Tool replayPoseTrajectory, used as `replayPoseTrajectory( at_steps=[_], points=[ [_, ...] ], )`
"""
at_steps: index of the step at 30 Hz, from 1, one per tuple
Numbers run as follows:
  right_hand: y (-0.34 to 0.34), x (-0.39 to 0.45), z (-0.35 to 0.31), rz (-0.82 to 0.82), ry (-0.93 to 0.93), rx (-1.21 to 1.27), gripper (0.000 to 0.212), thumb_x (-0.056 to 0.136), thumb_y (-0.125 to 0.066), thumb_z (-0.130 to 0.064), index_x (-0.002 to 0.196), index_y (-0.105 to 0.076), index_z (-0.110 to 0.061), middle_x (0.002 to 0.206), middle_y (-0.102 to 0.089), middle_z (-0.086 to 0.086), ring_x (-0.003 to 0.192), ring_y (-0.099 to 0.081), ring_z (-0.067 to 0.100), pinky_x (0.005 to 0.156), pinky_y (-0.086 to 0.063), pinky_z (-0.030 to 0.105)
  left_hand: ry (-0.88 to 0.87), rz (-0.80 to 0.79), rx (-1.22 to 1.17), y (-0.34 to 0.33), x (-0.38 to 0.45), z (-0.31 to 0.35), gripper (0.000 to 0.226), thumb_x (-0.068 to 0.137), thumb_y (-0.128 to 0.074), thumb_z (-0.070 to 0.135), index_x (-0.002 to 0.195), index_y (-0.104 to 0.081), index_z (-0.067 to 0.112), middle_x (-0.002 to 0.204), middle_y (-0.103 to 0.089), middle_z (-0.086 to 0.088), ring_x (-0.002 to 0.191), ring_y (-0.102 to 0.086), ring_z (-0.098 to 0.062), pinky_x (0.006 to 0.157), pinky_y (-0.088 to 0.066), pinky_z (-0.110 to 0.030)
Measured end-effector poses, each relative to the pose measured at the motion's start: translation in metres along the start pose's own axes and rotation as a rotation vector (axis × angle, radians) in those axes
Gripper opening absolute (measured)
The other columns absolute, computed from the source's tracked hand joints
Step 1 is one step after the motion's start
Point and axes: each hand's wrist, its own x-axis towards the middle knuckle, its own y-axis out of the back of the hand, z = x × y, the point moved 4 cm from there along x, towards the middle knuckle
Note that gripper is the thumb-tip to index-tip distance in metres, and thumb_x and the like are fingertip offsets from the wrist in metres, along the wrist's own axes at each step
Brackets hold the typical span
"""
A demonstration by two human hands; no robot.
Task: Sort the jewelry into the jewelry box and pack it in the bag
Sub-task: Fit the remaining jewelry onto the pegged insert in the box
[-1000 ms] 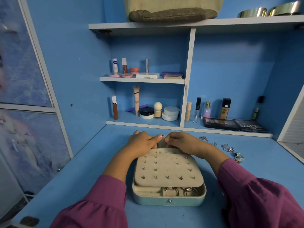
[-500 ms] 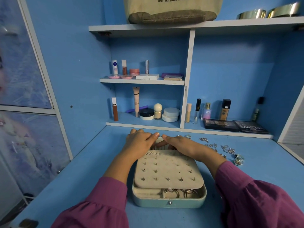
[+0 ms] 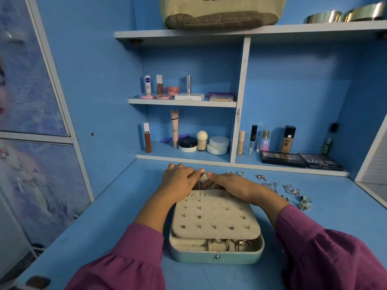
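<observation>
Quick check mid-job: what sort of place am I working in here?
Likely a home dressing or vanity nook: blue shelves stocked with cosmetics, eyeshadow palettes, and a jewelry box open on the blue desk.

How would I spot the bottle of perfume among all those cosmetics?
Start at the white upright divider splitting the blue shelves and look at the bottom shelf just right of it. In that row of standing cosmetics, the perfume bottle is third from the divider, between a slim black-capped clear tube and a black-capped foundation bottle. It alone has a gold cap and pink-blue glass.
</observation>
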Motion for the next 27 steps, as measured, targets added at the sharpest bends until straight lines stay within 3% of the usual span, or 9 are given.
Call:
replayPoseTrajectory(
  at_steps=[3, 7, 14, 18, 20, 27],
  points=[
    [-0.0004, -0.0003, -0.0002, -0.013, 0.002, -0.008, 0.059, 0.092, -0.025, -0.064, 0.12, -0.065, -0.031, 0.134, -0.054, -0.006, 0.113, -0.048, 0.009, 0.098, -0.028, 0.024, 0.009, -0.015, -0.017, -0.0015, 0.0013, -0.0003, 0.055, 0.097, -0.027, 0.055, 0.095, -0.069, 0.019, 0.09, -0.048, 0.001, 0.107, -0.038, -0.02, 0.092, -0.037, -0.037],
    [-0.0004, -0.0018, -0.0018, -0.036, -0.023, -0.023, 0.058, 0.093, -0.023, -0.063, 0.113, -0.067, -0.032, 0.12, -0.056, -0.007, 0.11, -0.05, 0.012, 0.097, -0.03, 0.025, 0.018, -0.025, -0.008, -0.0025, 0.0025, -0.0017, 0.06, 0.096, -0.026, 0.057, 0.1, -0.071, 0.019, 0.093, -0.05, 0.0, 0.108, -0.039, -0.019, 0.092, -0.038, -0.038],
    [0.0, -0.0036, -0.0024, -0.017, -0.016, 0.001, 0.052, 0.095, -0.025, -0.06, 0.105, -0.066, -0.03, 0.107, -0.057, -0.011, 0.1, -0.052, 0.007, 0.09, -0.033, 0.023, 0.022, -0.027, -0.073, -0.0038, 0.0046, -0.0033, 0.065, 0.095, -0.026, 0.059, 0.074, -0.074, 0.018, 0.094, -0.056, -0.002, 0.105, -0.04, -0.018, 0.093, -0.038, -0.039],
    [0.0014, -0.002, 0.0005, 0.031, 0.004, 0.018, 0.053, 0.096, -0.023, -0.059, 0.114, -0.061, -0.026, 0.099, -0.054, -0.015, 0.1, -0.05, 0.009, 0.091, -0.033, 0.025, 0.055, 0.092, -0.132, 0.002, 0.0035, -0.0085, 0.06, 0.097, -0.026, 0.055, 0.091, -0.072, 0.017, 0.1, -0.057, -0.005, 0.109, -0.041, -0.023, 0.094, -0.038, -0.041],
    [0.0014, -0.0018, 0.0017, 0.037, -0.005, 0.026, 0.054, 0.096, -0.022, -0.059, 0.118, -0.06, -0.026, 0.094, -0.05, -0.017, 0.1, -0.049, 0.01, 0.092, -0.033, 0.026, 0.065, 0.092, -0.099, 0.0019, 0.0038, -0.0101, 0.061, 0.098, -0.024, 0.054, 0.089, -0.073, 0.018, 0.103, -0.058, -0.006, 0.109, -0.041, -0.023, 0.094, -0.038, -0.041],
    [-0.0004, -0.002, -0.001, 0.002, -0.012, 0.021, 0.061, 0.095, -0.018, -0.06, 0.128, -0.058, -0.027, 0.111, -0.05, -0.007, 0.106, -0.048, 0.012, 0.096, -0.031, 0.026, 0.069, 0.06, -0.032, -0.0009, 0.0052, -0.0101, 0.068, 0.097, -0.023, 0.058, 0.077, -0.074, 0.018, 0.099, -0.055, -0.004, 0.11, -0.041, -0.022, 0.095, -0.038, -0.041]
  ],
)
